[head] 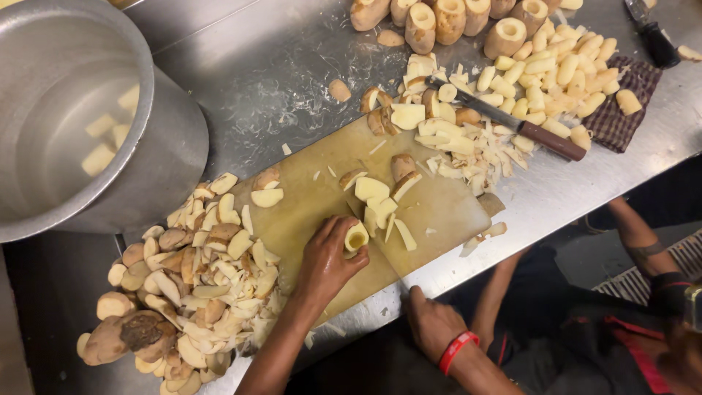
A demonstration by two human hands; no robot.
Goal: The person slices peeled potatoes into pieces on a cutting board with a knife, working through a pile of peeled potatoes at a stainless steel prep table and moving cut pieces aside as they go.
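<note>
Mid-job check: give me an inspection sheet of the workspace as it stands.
Surface: steel table, wet, with scattered scraps; cutting board stained.
Job's things: cored root piece on the board; cut slices beside it; cored chunks at the far edge; pale cores heaped; large pot with a few pieces inside.
Clutter: peel heap beside the board; knife lying on trimmings; checked cloth.
Hands: left hand grips the cored root piece; right hand, red wristband, rests on the table edge, nothing seen in it.
Cables: nothing seen.
Surroundings: floor grate below the table.
</note>
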